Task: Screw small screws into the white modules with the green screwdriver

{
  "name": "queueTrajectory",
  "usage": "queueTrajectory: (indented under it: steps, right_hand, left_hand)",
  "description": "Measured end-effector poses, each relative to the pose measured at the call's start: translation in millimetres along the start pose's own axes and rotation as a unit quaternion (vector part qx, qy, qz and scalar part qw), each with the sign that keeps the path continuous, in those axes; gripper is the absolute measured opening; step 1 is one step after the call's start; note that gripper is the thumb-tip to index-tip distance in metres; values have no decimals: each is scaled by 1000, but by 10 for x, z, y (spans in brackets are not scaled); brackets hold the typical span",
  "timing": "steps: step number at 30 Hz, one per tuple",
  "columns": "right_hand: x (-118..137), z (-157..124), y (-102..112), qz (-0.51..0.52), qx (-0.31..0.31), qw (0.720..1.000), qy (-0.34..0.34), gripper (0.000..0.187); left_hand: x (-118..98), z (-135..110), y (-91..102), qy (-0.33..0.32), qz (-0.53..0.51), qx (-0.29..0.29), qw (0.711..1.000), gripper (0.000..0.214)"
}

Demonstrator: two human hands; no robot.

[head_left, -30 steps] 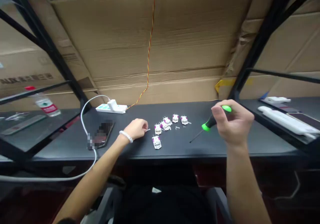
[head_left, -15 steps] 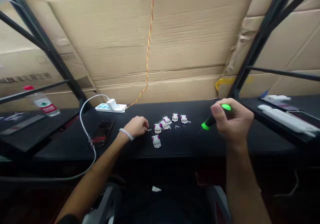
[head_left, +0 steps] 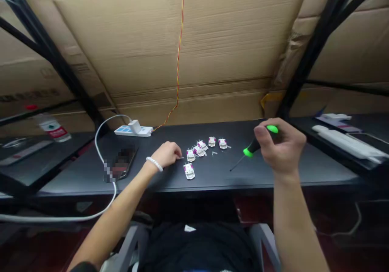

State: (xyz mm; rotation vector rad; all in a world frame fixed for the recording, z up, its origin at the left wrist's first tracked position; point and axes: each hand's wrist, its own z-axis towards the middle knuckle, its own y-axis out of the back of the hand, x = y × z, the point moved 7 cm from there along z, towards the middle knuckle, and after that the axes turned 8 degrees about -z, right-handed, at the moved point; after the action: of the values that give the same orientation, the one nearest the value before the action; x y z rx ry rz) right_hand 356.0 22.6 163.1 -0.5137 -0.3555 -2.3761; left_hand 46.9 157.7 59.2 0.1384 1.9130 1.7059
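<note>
My right hand (head_left: 284,142) is wrapped around the black and green handle of a screwdriver (head_left: 248,152), whose thin shaft points down and left over the table. On the left, my left hand (head_left: 167,154) rests at the tabletop with its fingers pinched together, a small pale piece (head_left: 181,158) showing at the fingertips. Just right of it lie several white and purple plug-like parts with metal pins; the nearest part (head_left: 189,171) sits apart from the others, and another part (head_left: 223,143) is at the right end. Tiny clear bits (head_left: 214,153) lie among them.
A white power strip (head_left: 133,130) with a plugged-in adapter stands at the back left, its white cable (head_left: 96,138) looping down past a phone (head_left: 124,162). Side shelves hold a water bottle (head_left: 56,129) and a long white object (head_left: 349,142). Cardboard (head_left: 225,41) walls the back.
The screwdriver's shaft now shows more clearly against a brighter table. My view has shifted very slightly; both hands stay nearly in place.
</note>
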Motion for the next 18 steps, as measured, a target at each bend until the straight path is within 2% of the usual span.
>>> queueTrajectory:
  steps: [18]
  right_hand:
    - [2,6,-29,5,12,1000,-7,39]
  left_hand:
    - [-97,-85,-60,-52,62,-14,997,32]
